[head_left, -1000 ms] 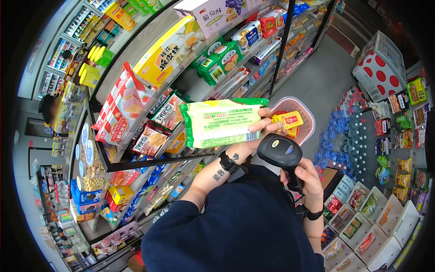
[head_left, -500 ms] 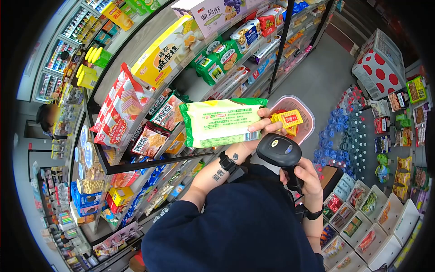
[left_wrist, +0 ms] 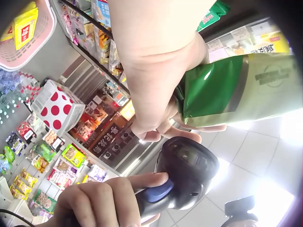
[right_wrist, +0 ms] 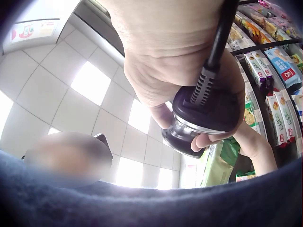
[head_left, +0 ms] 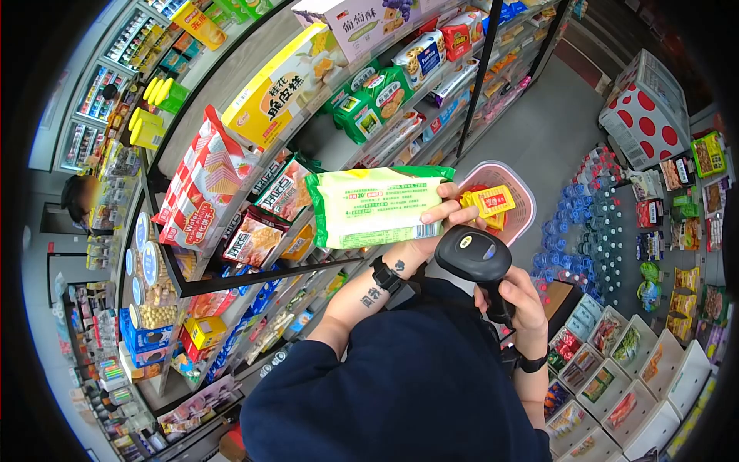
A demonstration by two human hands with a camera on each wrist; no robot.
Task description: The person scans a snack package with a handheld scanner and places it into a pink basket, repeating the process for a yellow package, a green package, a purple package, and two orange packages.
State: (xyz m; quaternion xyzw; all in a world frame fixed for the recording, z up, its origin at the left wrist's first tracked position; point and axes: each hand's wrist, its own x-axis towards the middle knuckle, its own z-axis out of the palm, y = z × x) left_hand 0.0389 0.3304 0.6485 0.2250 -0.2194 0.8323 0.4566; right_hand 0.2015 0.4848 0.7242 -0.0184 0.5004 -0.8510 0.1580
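Note:
A green and pale-yellow packet lies across the head view, gripped at its right end by the left hand, a barcode beside the fingers. In the left wrist view the left hand has the green packet end against its palm. Just below, the right hand grips the handle of a black scanner, whose head is close to the left fingers. The right thumb lies by a blue button. A cable runs from the handle over the right hand in the right wrist view.
Shelves of snacks stand at the left, with a yellow box and a red-checked bag. Beyond the left hand is a pink basket holding yellow packets. Bottles, a dotted carton and snack bins are at the right.
Both hands keep their holds on the packet and scanner, with barely any movement. The scanner head has shifted very slightly left and up.

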